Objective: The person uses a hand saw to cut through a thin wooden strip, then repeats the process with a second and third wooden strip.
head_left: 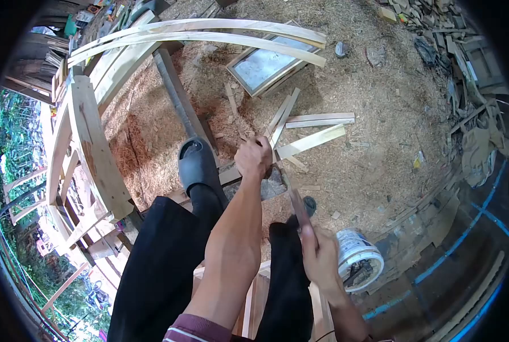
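Note:
My left hand [253, 158] is closed around a piece of wood at the centre, above a grey block [273, 185]. Its thin end shows beyond my knuckles. To the lower right, my right hand [318, 251] is wrapped round the handle of a long-bladed tool [300, 208], blurred by motion. The blade points up toward the block. Just right of my left hand, a pale wood strip [314, 142] and other strips [320, 120] lie on the ground. My shoe [198, 165] rests on a wooden bar at the left.
Curved boards [197, 39] span the top left, near a framed pane [271, 64]. A large wooden frame [92, 142] stands left. The white bucket [360, 259] holding things is right of my right hand. Sawdust covers the ground; scrap wood [465, 74] lies piled at the right.

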The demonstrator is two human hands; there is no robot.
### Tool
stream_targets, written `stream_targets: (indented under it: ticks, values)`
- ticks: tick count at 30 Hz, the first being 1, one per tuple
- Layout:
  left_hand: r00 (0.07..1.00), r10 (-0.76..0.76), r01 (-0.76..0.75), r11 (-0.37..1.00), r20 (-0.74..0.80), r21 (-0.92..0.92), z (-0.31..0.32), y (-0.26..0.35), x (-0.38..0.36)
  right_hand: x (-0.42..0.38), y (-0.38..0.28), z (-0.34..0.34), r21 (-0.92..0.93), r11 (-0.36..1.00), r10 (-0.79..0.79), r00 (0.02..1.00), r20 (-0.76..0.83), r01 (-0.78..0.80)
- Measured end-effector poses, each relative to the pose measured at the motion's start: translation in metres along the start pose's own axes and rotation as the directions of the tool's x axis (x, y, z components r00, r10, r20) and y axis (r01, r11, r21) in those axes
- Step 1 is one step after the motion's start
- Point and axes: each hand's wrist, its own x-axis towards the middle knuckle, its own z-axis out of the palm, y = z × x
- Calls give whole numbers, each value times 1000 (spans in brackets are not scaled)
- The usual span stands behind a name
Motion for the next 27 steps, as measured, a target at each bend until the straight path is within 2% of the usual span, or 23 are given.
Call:
stream_targets:
  ticks: [1, 3, 4, 6, 7, 8, 9, 10, 11, 13, 14, 16, 17, 18, 19, 21, 22, 23, 24, 26, 27]
  values:
    - [993, -49, 52, 998, 108, -20, -4, 4, -2, -10, -5, -9, -13, 1000, 14, 1000, -2, -14]
    - [995, -23, 27, 999, 101, -37, 0, 1, -2, -23, -14, -20, -5, 981, 194, 979, 66, -195]
    - [994, -25, 30, 998, 103, -52, -3, 2, -4, -19, -17, -17, -7, 978, 208, 977, 57, -208]
    - [997, -8, 10, 1000, 78, -25, -1, 3, -1, -4, -10, 2, -29, 991, 133, 991, -15, -133]
    - [995, -2, 4, 1000, 103, -11, 0, -3, -9, 14, -6, 18, 30, 999, 46, 991, -129, -43]
    - [997, 22, -19, 999, 80, -28, -2, 0, -7, 43, -20, 22, 34, 982, 188, 981, -44, -186]
    - [997, 45, -43, 998, 55, -42, -4, 3, -4, 74, -18, 40, 28, 993, 113, 992, -56, -111]
    - [993, 32, -28, 999, 113, -36, 1, -1, 0, 92, -10, 55, 25, 999, 47, 996, -69, -45]
    - [994, 39, -35, 999, 106, -33, 0, 1, 5, 96, -15, 52, 32, 999, 43, 996, -74, -41]
    - [993, 64, -62, 998, 98, -23, 2, -2, -1, 91, -20, 41, 40, 984, 174, 985, -19, -173]
    - [993, 66, -67, 998, 98, 5, 5, -5, 0, 79, -16, 40, 38, 991, 131, 991, -37, -130]
    - [992, 40, -40, 999, 124, 1, 1, 3, 2, 33, -34, 26, 97, 995, 42, 983, -181, -24]
    - [989, -6, 6, 1000, 151, 0, -1, 3, 1, 5, -38, 9, 81, 988, 136, 987, -88, -129]
    - [987, -12, 7, 999, 162, 34, 6, -2, 2, -18, -34, -5, 88, 995, 58, 998, -37, -54]
    - [986, -11, 6, 1000, 166, 31, 6, 1, 4, -14, -29, -7, 84, 995, 60, 997, -40, -56]
    - [989, -6, 0, 999, 145, 43, 4, 0, 1, -9, -12, 4, -178, 972, -161, 987, -25, 154]
    - [989, -1, -4, 999, 146, 38, 4, 1, 1, 13, -12, 24, 94, 983, 168, 983, -79, -161]
    - [992, 8, -10, 1000, 126, 19, 4, 1, 3, 38, -16, 30, 21, 984, 176, 982, -71, -175]
    - [994, 17, -18, 1000, 112, 5, 4, -1, 0, 62, -25, 30, 44, 988, 150, 988, -19, -150]
    - [991, 29, -31, 999, 133, 18, 4, -3, -1, 113, -26, 45, 19, 994, 112, 993, -39, -112]
    - [987, 52, -58, 997, 152, 41, 3, -5, 2, 108, -27, 45, 36, 993, 114, 992, -50, -112]
